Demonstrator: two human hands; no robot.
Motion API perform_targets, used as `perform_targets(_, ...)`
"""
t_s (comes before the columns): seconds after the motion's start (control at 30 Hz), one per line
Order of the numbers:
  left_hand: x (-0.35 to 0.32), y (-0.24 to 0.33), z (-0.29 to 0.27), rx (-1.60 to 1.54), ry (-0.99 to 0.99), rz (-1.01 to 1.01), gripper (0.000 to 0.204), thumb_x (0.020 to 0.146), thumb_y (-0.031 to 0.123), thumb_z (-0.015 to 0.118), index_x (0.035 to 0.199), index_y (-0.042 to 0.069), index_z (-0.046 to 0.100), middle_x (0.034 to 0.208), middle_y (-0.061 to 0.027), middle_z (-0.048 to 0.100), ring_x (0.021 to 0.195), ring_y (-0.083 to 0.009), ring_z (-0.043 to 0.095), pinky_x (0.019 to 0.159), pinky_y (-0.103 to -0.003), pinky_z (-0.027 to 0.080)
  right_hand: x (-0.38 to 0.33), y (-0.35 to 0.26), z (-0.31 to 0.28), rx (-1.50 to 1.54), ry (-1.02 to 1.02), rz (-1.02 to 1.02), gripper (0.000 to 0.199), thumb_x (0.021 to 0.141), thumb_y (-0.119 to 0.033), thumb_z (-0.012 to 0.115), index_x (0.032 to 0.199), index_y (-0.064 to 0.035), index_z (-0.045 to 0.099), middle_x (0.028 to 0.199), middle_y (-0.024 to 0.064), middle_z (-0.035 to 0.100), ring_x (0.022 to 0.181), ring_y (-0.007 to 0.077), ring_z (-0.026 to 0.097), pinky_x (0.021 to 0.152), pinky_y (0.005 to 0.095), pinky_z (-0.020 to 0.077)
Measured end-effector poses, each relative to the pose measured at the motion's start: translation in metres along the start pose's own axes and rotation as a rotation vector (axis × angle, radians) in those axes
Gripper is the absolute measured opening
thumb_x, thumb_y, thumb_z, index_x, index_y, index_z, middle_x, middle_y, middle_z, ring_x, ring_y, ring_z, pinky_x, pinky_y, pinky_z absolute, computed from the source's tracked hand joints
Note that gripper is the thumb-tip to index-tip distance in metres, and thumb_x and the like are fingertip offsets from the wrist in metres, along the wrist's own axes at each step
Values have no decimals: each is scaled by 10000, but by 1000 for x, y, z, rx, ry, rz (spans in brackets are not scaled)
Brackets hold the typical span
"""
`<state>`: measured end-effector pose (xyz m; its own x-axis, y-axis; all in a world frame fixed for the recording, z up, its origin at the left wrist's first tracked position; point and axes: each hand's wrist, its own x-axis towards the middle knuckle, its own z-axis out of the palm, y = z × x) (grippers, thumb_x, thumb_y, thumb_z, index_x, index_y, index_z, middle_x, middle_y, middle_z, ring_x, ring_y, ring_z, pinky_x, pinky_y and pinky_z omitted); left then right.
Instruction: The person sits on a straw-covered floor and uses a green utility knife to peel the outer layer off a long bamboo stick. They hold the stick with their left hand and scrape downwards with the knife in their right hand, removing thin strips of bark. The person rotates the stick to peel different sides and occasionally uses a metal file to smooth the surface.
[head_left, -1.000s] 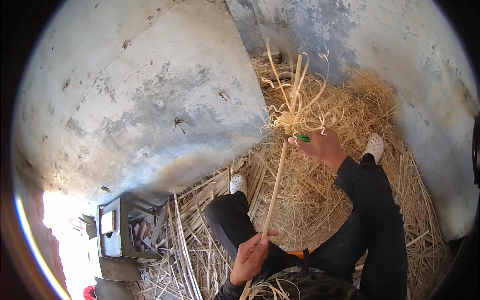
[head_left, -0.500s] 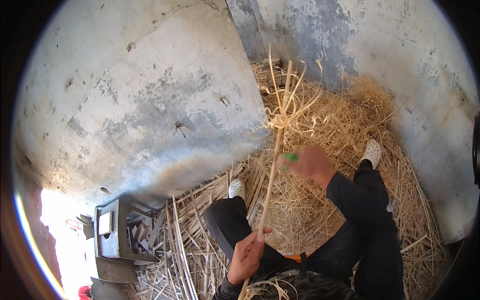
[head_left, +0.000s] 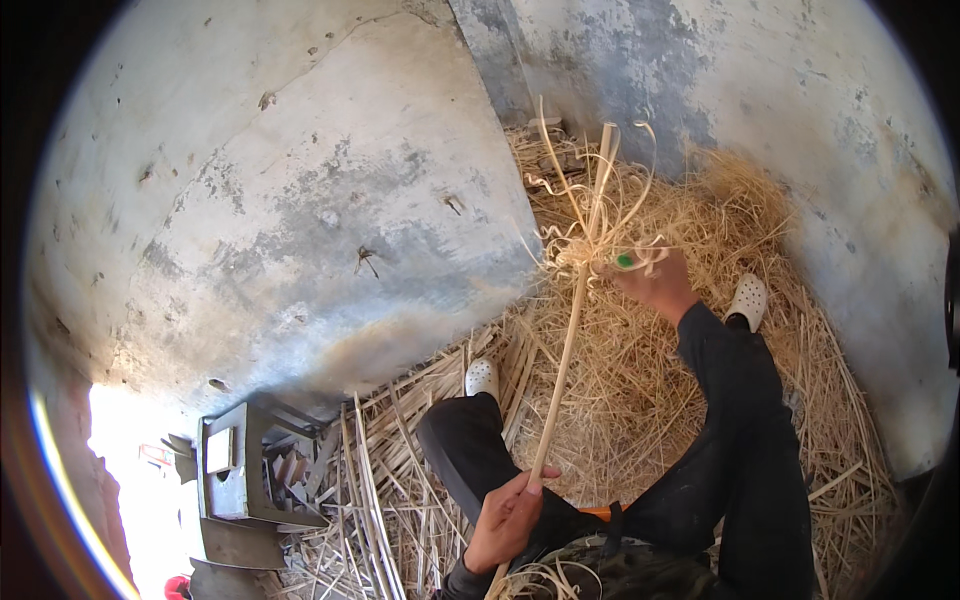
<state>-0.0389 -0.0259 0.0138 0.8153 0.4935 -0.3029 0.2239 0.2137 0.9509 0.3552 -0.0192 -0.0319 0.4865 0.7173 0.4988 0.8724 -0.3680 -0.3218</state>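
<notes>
A long pale wooden stick [head_left: 567, 385] slants up and away from my lap, with thin curled shavings [head_left: 590, 245] still bunched around it toward the far end. My left hand [head_left: 507, 518] is closed round its lower part, thumb along the top. Beside the bunch of curls, my right hand [head_left: 660, 285] is closed on a small tool with a green part [head_left: 625, 261]. The rest of that tool is hidden by the fingers and shavings. More loose curls [head_left: 560, 580] lie at my lap, near the stick's lower end.
A deep heap of straw-like shavings [head_left: 690, 230] covers the floor between my feet. Split strips [head_left: 375, 500] lie to the left, next to a grey box-like wooden stand [head_left: 225, 480]. Weathered walls [head_left: 330, 200] meet in the corner ahead. My white clogs [head_left: 482, 377] rest among the shavings.
My right hand with the green tool has moved up and a little right, along the stick to the bunched curls. The stick and my left hand have shifted slightly right.
</notes>
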Motion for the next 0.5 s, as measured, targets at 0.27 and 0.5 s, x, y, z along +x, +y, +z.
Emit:
perform_targets(0.27, 63, 10, -36, 19, 11, 277, 325, 1039, 267, 390, 1193, 8, 511, 543, 94, 352, 416, -6, 319, 373, -179, 247, -17, -35, -22, 143, -45, 91, 692, 914, -681, 402, 519, -117, 472, 450, -10, 245, 393, 131, 217, 398, 355, 181)
perform_targets(0.5, 176, 53, -55, -20, 355, 890, 310, 1043, 291, 360, 1160, 22, 463, 597, 23, 433, 424, -41, 400, 400, -193, 376, -28, -45, -53, 465, 68, 38, 663, 914, -648, 448, 558, -91, 501, 472, 25, 331, 426, 159, 328, 433, 366, 233)
